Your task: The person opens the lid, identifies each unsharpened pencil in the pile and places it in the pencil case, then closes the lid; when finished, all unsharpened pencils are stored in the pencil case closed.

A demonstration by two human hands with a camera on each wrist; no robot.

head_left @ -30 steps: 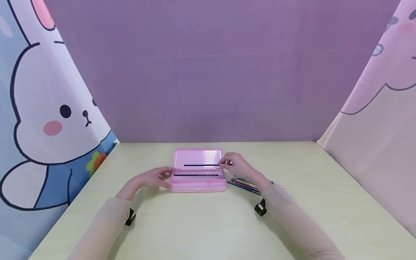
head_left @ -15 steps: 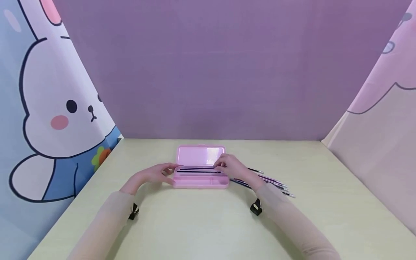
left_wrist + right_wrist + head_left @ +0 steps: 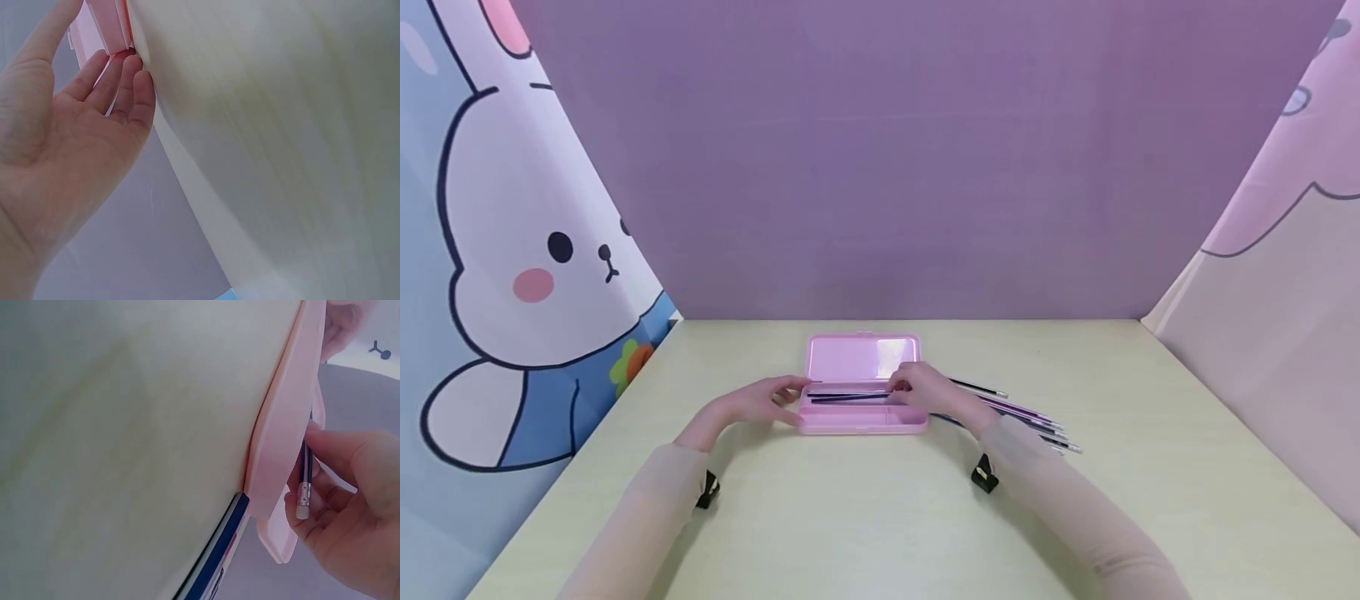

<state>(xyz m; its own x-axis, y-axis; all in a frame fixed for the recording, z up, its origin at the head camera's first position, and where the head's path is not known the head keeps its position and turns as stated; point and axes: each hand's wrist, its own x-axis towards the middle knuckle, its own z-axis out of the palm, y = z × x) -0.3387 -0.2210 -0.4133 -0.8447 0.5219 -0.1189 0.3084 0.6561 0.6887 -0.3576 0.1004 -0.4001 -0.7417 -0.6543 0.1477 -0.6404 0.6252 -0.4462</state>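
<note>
A pink pencil case lies on the table with its lid raised at the back. My left hand holds the case's left end, thumb at the front corner and fingers at the back; in the left wrist view its fingertips touch the pink end. Over the right end, my right hand pinches a dark pencil with a white eraser, which reaches into the rear compartment. Another dark pencil lies beside it there. The front compartments look bare of pencils.
Several pencils lie loose in a fanned pile right of the case, partly under the right forearm. The pale wooden table meets a purple panel at its back. Printed curtains hang at both sides.
My right hand has lowered a dark pencil from in front of the lid into the rear compartment, moving slightly left and toward me. My left hand keeps its place on the case.
</note>
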